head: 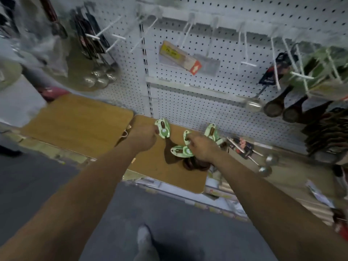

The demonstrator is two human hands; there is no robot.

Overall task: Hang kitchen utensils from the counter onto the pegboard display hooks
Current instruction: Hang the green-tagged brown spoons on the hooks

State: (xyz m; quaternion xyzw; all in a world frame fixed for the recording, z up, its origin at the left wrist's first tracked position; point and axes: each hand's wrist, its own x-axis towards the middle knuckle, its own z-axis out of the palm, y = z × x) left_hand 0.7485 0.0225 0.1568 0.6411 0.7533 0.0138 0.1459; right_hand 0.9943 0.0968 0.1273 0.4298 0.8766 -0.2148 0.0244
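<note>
Hands gripping green-carded spoons: left hand [145, 137] one [163, 129], right hand [202, 147] another [186, 137] mid-frame; lifting by card holes toward empty hooks [188, 32].

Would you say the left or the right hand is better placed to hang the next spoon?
Left, probably: the left hand already holds one green-carded spoon raised; the right hand grips cards in the pile.

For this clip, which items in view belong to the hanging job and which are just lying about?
Part of the job:
- left hand gripping a green-carded wooden spoon
- right hand on the pile of green-carded spoons
- bare white pegboard hooks
- metal ladles on the counter

Just lying about:
- wooden board on the left
- yellow price tag
- ladles already hung
</note>
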